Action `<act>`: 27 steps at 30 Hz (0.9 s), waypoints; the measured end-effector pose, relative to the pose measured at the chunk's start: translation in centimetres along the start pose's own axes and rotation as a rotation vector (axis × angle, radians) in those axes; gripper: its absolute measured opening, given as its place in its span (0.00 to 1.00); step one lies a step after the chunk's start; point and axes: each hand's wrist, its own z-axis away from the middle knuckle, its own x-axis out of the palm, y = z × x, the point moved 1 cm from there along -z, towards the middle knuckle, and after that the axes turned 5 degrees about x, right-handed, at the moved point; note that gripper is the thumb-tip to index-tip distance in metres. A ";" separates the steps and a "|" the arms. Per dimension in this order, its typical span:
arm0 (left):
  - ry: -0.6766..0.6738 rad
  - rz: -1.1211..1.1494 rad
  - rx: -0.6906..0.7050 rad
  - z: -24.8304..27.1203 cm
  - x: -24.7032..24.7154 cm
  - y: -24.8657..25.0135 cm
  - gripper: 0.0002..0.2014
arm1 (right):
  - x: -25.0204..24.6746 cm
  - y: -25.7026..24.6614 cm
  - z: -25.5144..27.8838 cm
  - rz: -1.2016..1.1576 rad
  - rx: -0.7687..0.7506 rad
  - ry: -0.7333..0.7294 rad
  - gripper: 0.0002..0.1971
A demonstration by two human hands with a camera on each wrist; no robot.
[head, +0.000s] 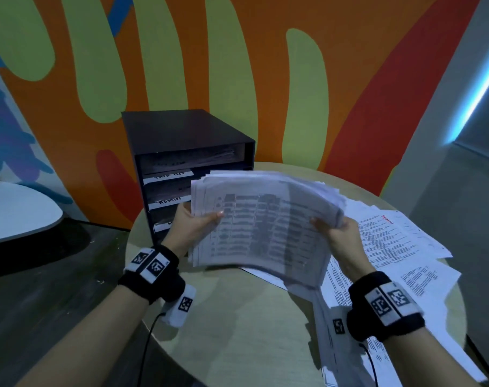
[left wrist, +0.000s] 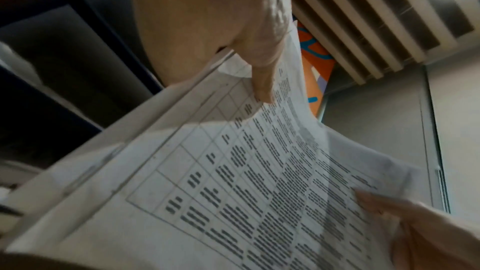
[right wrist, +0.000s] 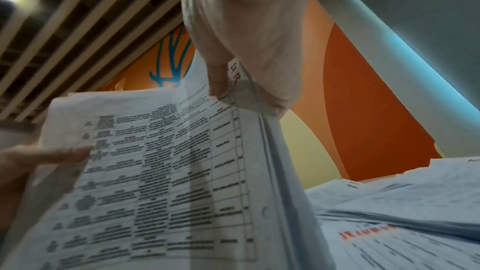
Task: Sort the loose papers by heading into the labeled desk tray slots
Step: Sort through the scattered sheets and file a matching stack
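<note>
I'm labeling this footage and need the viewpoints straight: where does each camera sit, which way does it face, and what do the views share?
Head: worn high, looks forward and down at the table, desk tray and paper stack; shows both forearms, left hand, right hand.
Left wrist: looks up along the left hand at the stack, ceiling slats behind.
Right wrist: looks up along the right hand; loose papers below.
Shared: all three show the stack, gripped at both sides.

Orange-green mural wall (head: 182,65), slatted ceiling (left wrist: 363,17)
</note>
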 end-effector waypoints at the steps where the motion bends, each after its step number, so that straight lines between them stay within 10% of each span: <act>1: 0.010 0.005 0.010 -0.3 -0.1 0.4 0.09 | 0.1 -0.5 0.0 -0.029 -0.024 0.000 0.04; 8: -0.079 0.011 -0.066 -0.3 -1.7 -1.5 0.26 | -0.1 0.8 0.5 0.020 0.078 -0.170 0.23; 15: 0.073 -0.089 -0.206 0.8 -0.6 -4.1 0.33 | 1.5 1.9 1.4 0.237 0.095 -0.169 0.07; 18: 0.086 -0.146 -0.042 0.4 -0.5 -1.4 0.18 | 0.9 1.0 1.4 0.167 0.111 -0.111 0.06; 24: 0.452 -0.799 0.602 -0.8 -4.9 5.0 0.21 | -1.0 0.1 2.9 0.003 0.343 -0.137 0.08; 27: 0.469 -0.998 0.567 -1.6 -6.7 7.3 0.26 | -1.5 0.2 3.8 0.024 0.471 -0.206 0.10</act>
